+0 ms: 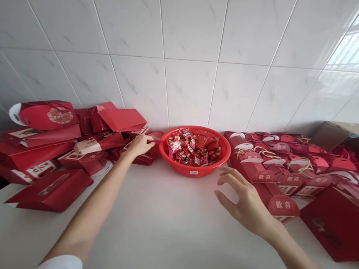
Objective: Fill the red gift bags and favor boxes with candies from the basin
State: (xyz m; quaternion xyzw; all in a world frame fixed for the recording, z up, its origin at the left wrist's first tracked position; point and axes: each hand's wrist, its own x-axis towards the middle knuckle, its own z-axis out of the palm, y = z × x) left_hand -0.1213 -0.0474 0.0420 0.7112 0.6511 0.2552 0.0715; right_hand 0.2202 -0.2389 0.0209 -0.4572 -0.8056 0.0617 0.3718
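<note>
My left hand (141, 145) reaches to the left side of a red plastic basket (191, 171), its fingers pinched together by a thin red strip and the folded red boxes there. What exactly the fingers grip is too small to tell. Wrapped candies (194, 147) in red packaging fill the basket. Over the table just right of the basket, my right hand (240, 196) is open with its fingers curved and apart, holding nothing. Close to it stand small red gift boxes (262, 175) with rounded tops and string handles.
Red paper boxes (50, 188) lie in a loose pile on the left. A large red box (338, 226) rests at the right, and a brown cardboard box (331, 137) stands behind. The white table (165, 229) meets a tiled wall (186, 89) at the back.
</note>
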